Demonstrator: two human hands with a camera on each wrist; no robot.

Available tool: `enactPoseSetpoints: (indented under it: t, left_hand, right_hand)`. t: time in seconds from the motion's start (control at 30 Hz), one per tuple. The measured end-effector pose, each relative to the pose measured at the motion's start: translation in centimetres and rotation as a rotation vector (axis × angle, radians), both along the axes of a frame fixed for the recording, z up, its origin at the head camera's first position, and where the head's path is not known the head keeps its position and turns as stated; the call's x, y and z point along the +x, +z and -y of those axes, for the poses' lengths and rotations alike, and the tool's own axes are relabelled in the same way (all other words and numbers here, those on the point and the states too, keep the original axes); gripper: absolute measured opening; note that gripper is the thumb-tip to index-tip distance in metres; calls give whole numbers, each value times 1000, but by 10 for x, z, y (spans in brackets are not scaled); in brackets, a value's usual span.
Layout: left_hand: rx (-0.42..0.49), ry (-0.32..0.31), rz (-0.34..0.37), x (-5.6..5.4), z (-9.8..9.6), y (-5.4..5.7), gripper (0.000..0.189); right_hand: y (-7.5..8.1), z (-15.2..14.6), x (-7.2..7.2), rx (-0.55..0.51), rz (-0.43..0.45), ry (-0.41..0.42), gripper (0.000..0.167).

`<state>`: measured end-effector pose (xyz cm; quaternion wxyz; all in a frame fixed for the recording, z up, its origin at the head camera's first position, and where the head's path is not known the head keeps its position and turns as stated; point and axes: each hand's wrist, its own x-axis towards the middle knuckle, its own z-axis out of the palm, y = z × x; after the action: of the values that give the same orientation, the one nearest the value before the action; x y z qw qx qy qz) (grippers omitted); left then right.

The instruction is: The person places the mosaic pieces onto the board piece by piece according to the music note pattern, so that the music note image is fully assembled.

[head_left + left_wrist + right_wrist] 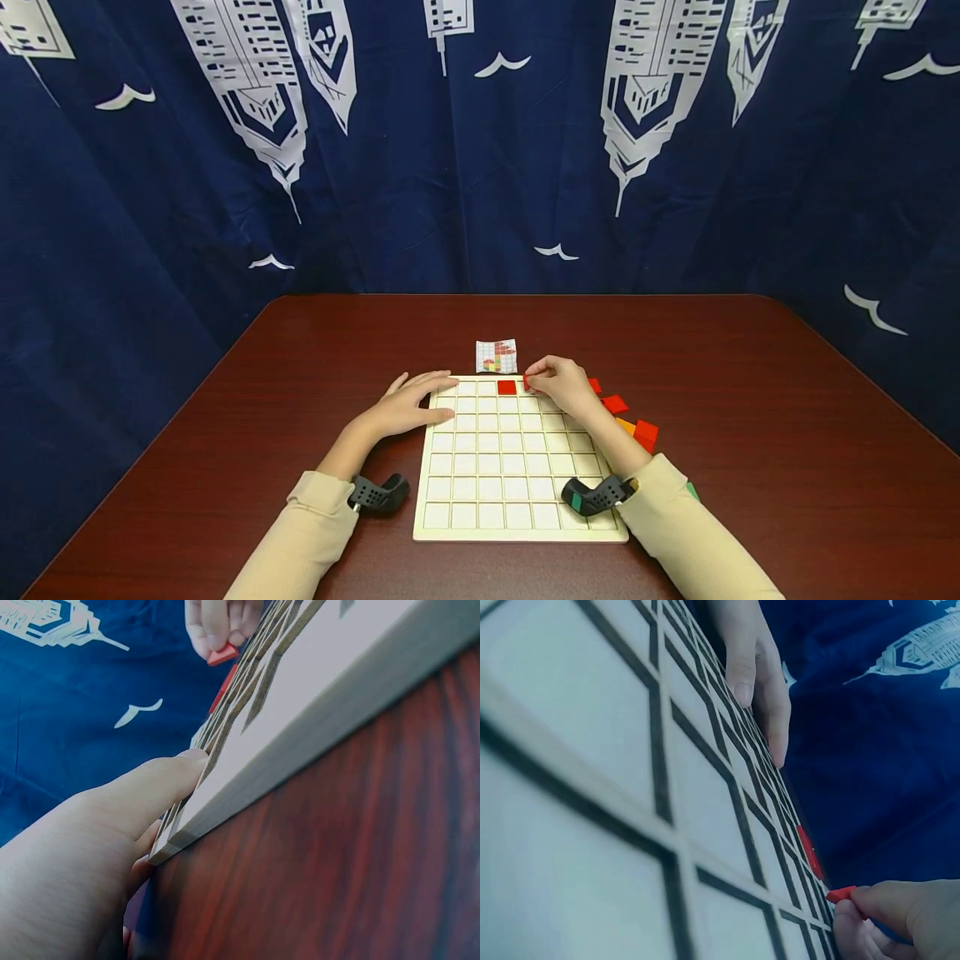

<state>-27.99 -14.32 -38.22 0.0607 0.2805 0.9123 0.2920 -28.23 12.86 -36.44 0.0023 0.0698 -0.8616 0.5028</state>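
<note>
A cream grid board (pixel 450 533) with white square cells lies on the table. One red square tile (pixel 507 387) sits in a cell of its far row. Just right of that tile, my right hand (pixel 562 385) pinches another red tile (pixel 841 894) between thumb and fingertips, close over the far edge of the board. My left hand (pixel 411 404) rests on the board's far left corner, fingers extended and thumb lying over the left edge; the left wrist view shows the thumb (pixel 169 784) on the grid.
Beyond the board lies a small paper card (pixel 496 357) printed with a coloured grid pattern. Right of the board, partly behind my right arm, are loose red tiles (pixel 615 404), a yellow-orange piece (pixel 626 427) and a green piece (pixel 692 491). A blue curtain (pixel 465 208) hangs behind the table.
</note>
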Motion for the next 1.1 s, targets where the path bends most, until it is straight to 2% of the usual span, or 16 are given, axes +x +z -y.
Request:
enactPoseSetpoints:
  t: [0.13,0.7,1.1]
  left_hand:
    - [-3,5,5,0,0,0,59]
    - [-7,15,18,-2,2,-2,60]
    - [-11,3,3,-3,2,-3,58]
  right_hand:
    - [-4,0,-1,59,-27,-16,12]
    - [-2,2,0,311,-92,35,14]
    - [-9,0,-2,304,-162,61,10]
